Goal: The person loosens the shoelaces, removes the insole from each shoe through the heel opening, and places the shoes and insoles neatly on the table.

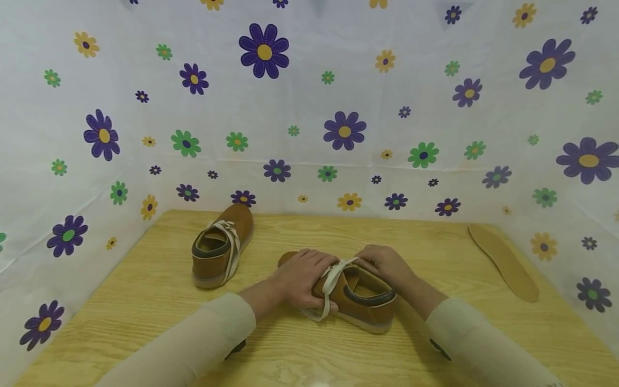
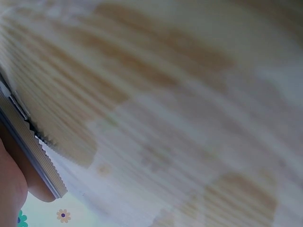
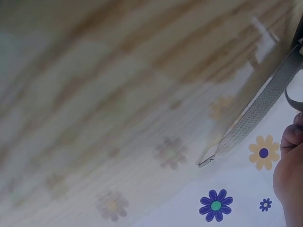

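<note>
A brown low-cut shoe (image 1: 360, 314) with a dark padded collar lies on the table, toe pointing to the far left. My left hand (image 1: 304, 277) grips it over the front part, fingers across the top and thumb on the near side. In the left wrist view the shoe's ridged sole edge (image 2: 40, 156) shows beside that hand. At the far side of the opening, my right hand (image 1: 387, 266) pinches a pale flat shoelace (image 1: 333, 277) with curled fingers. One lace end with a tip (image 3: 255, 111) hangs down in the right wrist view; the fingertips are partly hidden.
A second brown shoe (image 1: 211, 264) with loose pale laces stands at the back left. A tan insole (image 1: 505, 263) lies at the right side of the wooden table (image 1: 159, 317). White flower-patterned sheets (image 1: 300, 97) enclose the table's back and sides.
</note>
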Demonstrator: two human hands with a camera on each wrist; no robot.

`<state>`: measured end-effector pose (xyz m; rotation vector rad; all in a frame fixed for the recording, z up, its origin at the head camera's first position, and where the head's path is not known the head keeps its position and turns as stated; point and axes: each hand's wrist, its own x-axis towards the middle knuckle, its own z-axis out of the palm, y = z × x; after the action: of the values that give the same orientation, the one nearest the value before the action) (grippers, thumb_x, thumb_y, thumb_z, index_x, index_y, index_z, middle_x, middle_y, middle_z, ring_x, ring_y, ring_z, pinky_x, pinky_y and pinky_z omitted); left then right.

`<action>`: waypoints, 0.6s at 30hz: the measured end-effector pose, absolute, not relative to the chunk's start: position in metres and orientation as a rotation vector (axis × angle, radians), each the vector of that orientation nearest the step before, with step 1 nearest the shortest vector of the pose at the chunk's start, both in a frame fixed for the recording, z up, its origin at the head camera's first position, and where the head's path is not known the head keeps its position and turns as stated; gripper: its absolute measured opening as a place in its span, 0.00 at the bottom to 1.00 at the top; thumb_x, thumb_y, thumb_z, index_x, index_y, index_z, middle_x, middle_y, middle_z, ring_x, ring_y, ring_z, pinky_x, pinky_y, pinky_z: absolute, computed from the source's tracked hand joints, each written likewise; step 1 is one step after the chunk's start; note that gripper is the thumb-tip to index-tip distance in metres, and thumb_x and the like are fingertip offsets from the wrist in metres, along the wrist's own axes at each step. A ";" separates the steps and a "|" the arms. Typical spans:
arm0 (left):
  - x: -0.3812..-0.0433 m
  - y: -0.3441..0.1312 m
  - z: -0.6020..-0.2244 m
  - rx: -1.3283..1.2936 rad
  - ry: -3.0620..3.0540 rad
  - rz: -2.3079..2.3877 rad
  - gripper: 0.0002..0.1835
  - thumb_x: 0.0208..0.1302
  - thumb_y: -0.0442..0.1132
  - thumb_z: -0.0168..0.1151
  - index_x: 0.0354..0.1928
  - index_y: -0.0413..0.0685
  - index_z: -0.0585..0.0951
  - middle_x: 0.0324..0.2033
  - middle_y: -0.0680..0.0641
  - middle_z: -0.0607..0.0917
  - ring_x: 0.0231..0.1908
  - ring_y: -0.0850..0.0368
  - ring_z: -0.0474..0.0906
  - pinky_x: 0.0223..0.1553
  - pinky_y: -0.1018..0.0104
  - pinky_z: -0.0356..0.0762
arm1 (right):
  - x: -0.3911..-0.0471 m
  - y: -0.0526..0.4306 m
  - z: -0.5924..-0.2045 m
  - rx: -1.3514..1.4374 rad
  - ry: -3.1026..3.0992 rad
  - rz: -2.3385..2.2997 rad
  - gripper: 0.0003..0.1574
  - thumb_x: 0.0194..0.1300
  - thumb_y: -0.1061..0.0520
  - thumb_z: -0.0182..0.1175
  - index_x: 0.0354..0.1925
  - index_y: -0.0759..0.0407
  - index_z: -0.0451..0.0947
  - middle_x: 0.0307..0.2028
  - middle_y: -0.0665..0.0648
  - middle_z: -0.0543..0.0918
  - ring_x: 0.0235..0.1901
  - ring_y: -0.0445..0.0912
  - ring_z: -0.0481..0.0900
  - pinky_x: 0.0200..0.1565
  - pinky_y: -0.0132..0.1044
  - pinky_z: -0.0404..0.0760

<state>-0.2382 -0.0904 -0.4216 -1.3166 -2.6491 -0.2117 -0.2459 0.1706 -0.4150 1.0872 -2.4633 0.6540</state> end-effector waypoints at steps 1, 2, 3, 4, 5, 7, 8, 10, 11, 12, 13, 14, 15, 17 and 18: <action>-0.238 -0.090 -0.422 -1.318 -2.644 -0.212 0.51 0.53 0.79 0.57 0.72 0.56 0.63 0.65 0.53 0.74 0.66 0.56 0.69 0.70 0.51 0.62 | -0.246 0.171 -0.415 1.089 -2.463 0.643 0.06 0.68 0.60 0.62 0.38 0.57 0.87 0.32 0.51 0.86 0.32 0.42 0.82 0.39 0.37 0.82; -0.238 -0.091 -0.422 -1.319 -2.640 -0.212 0.51 0.53 0.79 0.57 0.72 0.56 0.64 0.65 0.53 0.74 0.66 0.56 0.69 0.70 0.51 0.62 | -0.246 0.171 -0.415 1.090 -2.463 0.636 0.06 0.68 0.60 0.62 0.38 0.57 0.87 0.32 0.51 0.86 0.32 0.42 0.82 0.39 0.37 0.82; -0.238 -0.091 -0.422 -1.320 -2.636 -0.214 0.51 0.53 0.79 0.57 0.72 0.56 0.64 0.65 0.53 0.74 0.66 0.56 0.69 0.70 0.51 0.63 | -0.246 0.171 -0.415 1.090 -2.464 0.633 0.06 0.68 0.60 0.62 0.37 0.57 0.87 0.32 0.51 0.86 0.32 0.42 0.82 0.39 0.37 0.82; -0.238 -0.091 -0.422 -1.322 -2.634 -0.218 0.51 0.53 0.79 0.57 0.72 0.56 0.64 0.65 0.53 0.74 0.66 0.56 0.70 0.70 0.51 0.63 | -0.246 0.171 -0.415 1.089 -2.466 0.631 0.07 0.68 0.60 0.62 0.37 0.57 0.86 0.32 0.51 0.86 0.32 0.42 0.82 0.39 0.37 0.82; -0.238 -0.091 -0.422 -1.323 -2.634 -0.220 0.51 0.53 0.79 0.57 0.72 0.56 0.64 0.65 0.53 0.74 0.66 0.56 0.69 0.70 0.51 0.62 | -0.246 0.171 -0.415 1.085 -2.468 0.632 0.07 0.68 0.60 0.62 0.37 0.58 0.86 0.31 0.51 0.85 0.32 0.42 0.82 0.38 0.37 0.82; -0.238 -0.091 -0.421 -1.323 -2.632 -0.221 0.51 0.54 0.79 0.57 0.72 0.56 0.64 0.65 0.53 0.74 0.66 0.55 0.69 0.70 0.51 0.62 | -0.246 0.171 -0.415 1.073 -2.478 0.630 0.07 0.69 0.60 0.61 0.36 0.58 0.86 0.31 0.51 0.85 0.31 0.42 0.81 0.38 0.37 0.82; -0.238 -0.091 -0.421 -1.323 -2.631 -0.221 0.51 0.54 0.79 0.57 0.72 0.56 0.64 0.65 0.53 0.74 0.66 0.55 0.69 0.70 0.51 0.63 | -0.246 0.171 -0.415 1.068 -2.485 0.631 0.07 0.69 0.60 0.61 0.36 0.58 0.86 0.31 0.51 0.85 0.31 0.42 0.81 0.38 0.36 0.82; -0.237 -0.091 -0.420 -1.325 -2.632 -0.221 0.51 0.54 0.79 0.57 0.72 0.56 0.64 0.66 0.53 0.74 0.66 0.55 0.70 0.70 0.50 0.63 | -0.245 0.171 -0.414 1.057 -2.501 0.630 0.08 0.69 0.59 0.61 0.36 0.58 0.86 0.30 0.50 0.85 0.31 0.42 0.81 0.37 0.36 0.81; -0.237 -0.091 -0.421 -1.327 -2.629 -0.219 0.51 0.54 0.79 0.57 0.72 0.55 0.64 0.65 0.52 0.74 0.66 0.55 0.70 0.70 0.50 0.63 | -0.245 0.171 -0.414 1.049 -2.510 0.623 0.08 0.70 0.59 0.61 0.35 0.58 0.86 0.30 0.50 0.84 0.31 0.42 0.80 0.37 0.36 0.81; -0.238 -0.091 -0.421 -1.329 -2.626 -0.217 0.51 0.54 0.79 0.57 0.72 0.55 0.64 0.65 0.52 0.74 0.66 0.55 0.70 0.69 0.50 0.63 | -0.245 0.171 -0.414 1.041 -2.520 0.621 0.08 0.70 0.58 0.61 0.35 0.58 0.86 0.30 0.50 0.84 0.31 0.41 0.80 0.37 0.36 0.81; -0.238 -0.091 -0.421 -1.328 -2.626 -0.215 0.51 0.54 0.78 0.57 0.72 0.55 0.64 0.66 0.52 0.74 0.66 0.55 0.70 0.69 0.50 0.63 | -0.245 0.171 -0.413 1.038 -2.530 0.617 0.09 0.70 0.58 0.61 0.35 0.58 0.86 0.30 0.50 0.84 0.31 0.42 0.80 0.37 0.36 0.81; -0.238 -0.091 -0.421 -1.328 -2.626 -0.211 0.51 0.54 0.79 0.57 0.72 0.55 0.64 0.66 0.52 0.74 0.66 0.55 0.70 0.69 0.50 0.63 | -0.244 0.171 -0.413 1.032 -2.540 0.612 0.09 0.70 0.58 0.61 0.35 0.58 0.86 0.30 0.50 0.84 0.31 0.42 0.80 0.37 0.36 0.81; -0.238 -0.091 -0.421 -1.327 -2.628 -0.208 0.51 0.54 0.79 0.57 0.72 0.56 0.64 0.66 0.53 0.74 0.66 0.55 0.70 0.70 0.50 0.63 | -0.244 0.171 -0.413 1.027 -2.549 0.605 0.09 0.70 0.58 0.60 0.35 0.58 0.86 0.30 0.50 0.84 0.31 0.42 0.80 0.38 0.36 0.81; -0.238 -0.091 -0.421 -1.328 -2.627 -0.206 0.51 0.54 0.79 0.57 0.72 0.56 0.64 0.66 0.53 0.74 0.66 0.55 0.69 0.70 0.51 0.63 | -0.244 0.171 -0.412 1.024 -2.568 0.595 0.10 0.70 0.58 0.60 0.35 0.58 0.86 0.30 0.51 0.84 0.31 0.43 0.80 0.38 0.37 0.81; -0.238 -0.091 -0.421 -1.329 -2.627 -0.207 0.51 0.54 0.78 0.57 0.72 0.56 0.64 0.66 0.53 0.74 0.66 0.55 0.69 0.70 0.51 0.63 | -0.244 0.171 -0.412 1.023 -2.576 0.594 0.10 0.70 0.58 0.60 0.35 0.59 0.86 0.30 0.51 0.84 0.31 0.43 0.81 0.38 0.37 0.81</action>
<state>-0.2379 -0.0907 -0.4214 -1.3292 -2.6269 -0.2070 -0.2439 0.1710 -0.4120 1.0227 -2.5763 0.5936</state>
